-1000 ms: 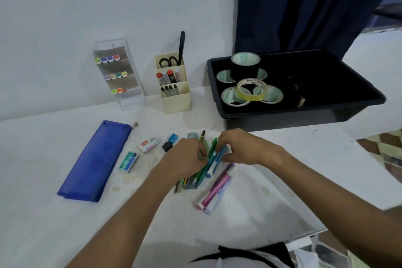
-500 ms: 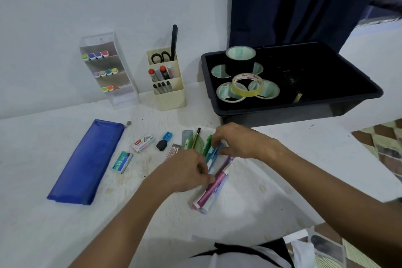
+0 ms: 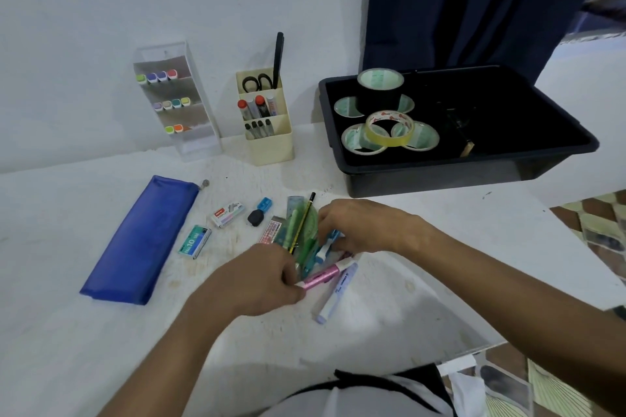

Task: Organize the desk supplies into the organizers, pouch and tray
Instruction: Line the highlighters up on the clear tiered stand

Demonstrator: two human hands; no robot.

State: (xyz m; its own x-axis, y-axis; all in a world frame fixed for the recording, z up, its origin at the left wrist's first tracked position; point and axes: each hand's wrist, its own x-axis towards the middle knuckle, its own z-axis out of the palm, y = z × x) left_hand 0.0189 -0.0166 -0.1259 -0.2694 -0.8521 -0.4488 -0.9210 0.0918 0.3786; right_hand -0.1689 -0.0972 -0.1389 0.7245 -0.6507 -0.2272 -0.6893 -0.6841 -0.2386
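Note:
A loose bunch of pens, a pencil and green rulers (image 3: 299,234) lies mid-table. My left hand (image 3: 261,278) pinches the near end of a pink marker (image 3: 321,276). My right hand (image 3: 366,225) grips the far ends of blue pens (image 3: 327,245) in the bunch. A lilac marker (image 3: 337,296) lies just right of the pink one. A blue pouch (image 3: 142,240) lies shut at the left. Two staple boxes (image 3: 195,240), (image 3: 226,214) and small sharpeners (image 3: 259,211) sit between pouch and bunch.
A clear tiered organizer (image 3: 176,101) with coloured caps and a cream pen holder (image 3: 267,122) with scissors and markers stand by the wall. A black tray (image 3: 474,159) holding several tape rolls sits back right. The table edge drops off at the right.
My left hand slid toward me from the bunch's middle to the pink marker's near end, uncovering the rulers and pencil. My right hand stayed on the pens' far ends.

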